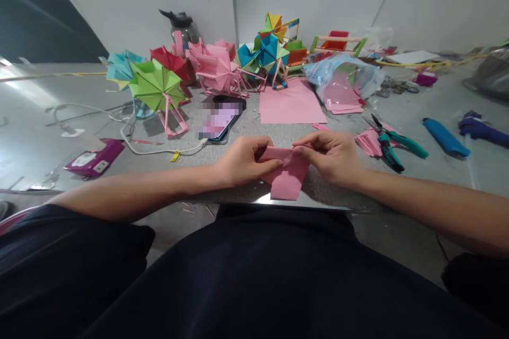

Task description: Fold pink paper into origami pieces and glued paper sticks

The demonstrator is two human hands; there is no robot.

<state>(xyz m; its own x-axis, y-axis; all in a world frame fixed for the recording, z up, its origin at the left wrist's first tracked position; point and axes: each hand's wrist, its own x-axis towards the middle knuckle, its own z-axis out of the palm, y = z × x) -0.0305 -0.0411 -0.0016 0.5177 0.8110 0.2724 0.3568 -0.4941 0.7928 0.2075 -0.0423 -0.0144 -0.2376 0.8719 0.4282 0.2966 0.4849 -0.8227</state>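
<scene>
A folded piece of pink paper [287, 183] is held between both hands close to the table's near edge. My left hand [247, 160] pinches its upper left part, with the thumb lying across the front. At the upper right corner, my right hand [328, 154] grips the paper between thumb and fingertips. The lower flap hangs toward me. Just beyond my hands lie flat sheets of pink paper [292, 103]. A small pink strip [320, 126] shows behind my right hand.
Pliers [392, 143] rest on small pink pieces [369, 141] at right, near a blue object [446, 136] and a glue gun [483, 128]. A cabled phone [220, 121] lies left. Behind stand a green paper wheel [156, 85], pink paper models [218, 66] and a plastic bag [344, 77].
</scene>
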